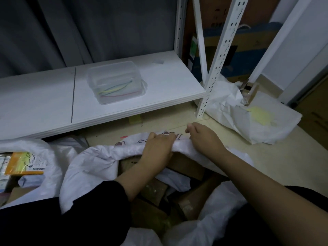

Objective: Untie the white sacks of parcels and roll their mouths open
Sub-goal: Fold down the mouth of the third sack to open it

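Note:
A white sack [99, 162] lies open on the floor in front of me, its far rim rolled into a thick band with printed marks. Brown cardboard parcels [188, 197] fill its inside. My left hand [158, 148] grips the rolled rim from inside, fingers curled over the fabric. My right hand [202, 137] grips the same rim just to the right, fingers wrapped over its outer side. A second white sack [44, 157] at the left is open too, with an orange parcel [23, 163] showing in it.
A low white shelf board [159, 89] carries a clear plastic box [115, 82] holding coloured ties. A perforated white rack post [216, 68] stands right of it. An empty crumpled white sack [257, 118] lies on the floor at the right, cardboard boxes behind.

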